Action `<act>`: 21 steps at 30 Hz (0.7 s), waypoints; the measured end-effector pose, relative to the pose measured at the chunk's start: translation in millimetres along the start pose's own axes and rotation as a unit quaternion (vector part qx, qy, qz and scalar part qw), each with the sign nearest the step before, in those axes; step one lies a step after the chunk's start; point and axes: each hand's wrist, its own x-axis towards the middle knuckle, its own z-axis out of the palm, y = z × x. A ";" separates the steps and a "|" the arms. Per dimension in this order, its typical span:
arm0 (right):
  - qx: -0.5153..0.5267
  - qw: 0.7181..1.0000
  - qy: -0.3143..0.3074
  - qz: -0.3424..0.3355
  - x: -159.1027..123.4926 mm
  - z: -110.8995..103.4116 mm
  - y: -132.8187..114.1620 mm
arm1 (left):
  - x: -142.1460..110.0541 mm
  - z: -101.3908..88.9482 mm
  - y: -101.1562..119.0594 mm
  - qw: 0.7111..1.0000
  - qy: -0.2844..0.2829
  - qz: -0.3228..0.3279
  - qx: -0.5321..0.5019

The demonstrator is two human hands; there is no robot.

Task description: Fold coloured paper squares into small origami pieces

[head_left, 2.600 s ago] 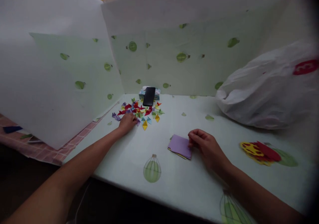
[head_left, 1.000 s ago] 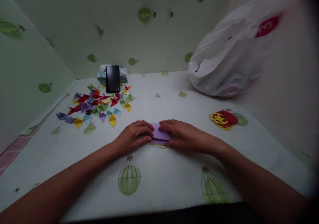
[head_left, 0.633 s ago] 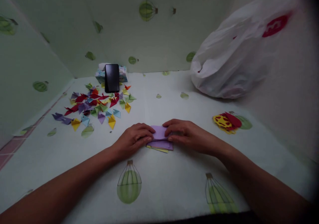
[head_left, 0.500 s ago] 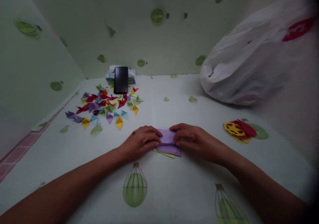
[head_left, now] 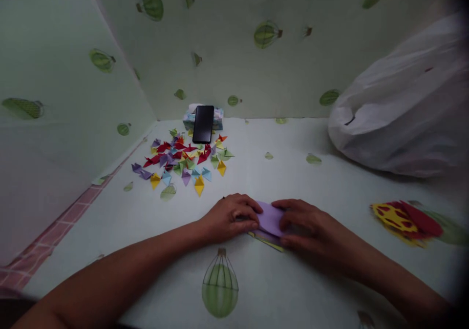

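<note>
A sheet of purple paper (head_left: 270,216) is between my two hands, its near edge bowed in a curve. My left hand (head_left: 237,217) grips its left side with curled fingers. At the right side, my right hand (head_left: 302,221) has fingers and thumb closed on the sheet. Beneath it lies a stack of coloured papers (head_left: 269,241), of which a yellow-green edge shows. My fingers hide both ends of the purple sheet.
Folded paper pieces (head_left: 185,164) in several colours lie scattered at the back left. Behind them a black phone (head_left: 203,124) leans on a tissue box (head_left: 219,119). A white plastic bag (head_left: 395,124) stands at the right, with red and yellow cut-outs (head_left: 406,220) nearer me.
The view has turned left, so everything sits further right in the picture. The purple sheet's near edge has come lower over the stack, with both hands still on it.
</note>
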 end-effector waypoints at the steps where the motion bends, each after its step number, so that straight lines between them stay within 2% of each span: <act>1: -0.010 1.000 0.001 -0.003 0.1 0.7 -0.1 | 0.1 -0.1 0.2 1.000 0.000 0.000 -0.002; 14: -0.019 1.000 -0.002 -0.012 -0.1 3.9 4.6 | -0.8 -1.4 0.8 1.000 -0.005 -0.003 0.001; 21: -0.021 0.999 0.015 -0.044 0.1 5.2 2.9 | -0.3 -2.3 2.1 1.000 -0.006 0.012 0.007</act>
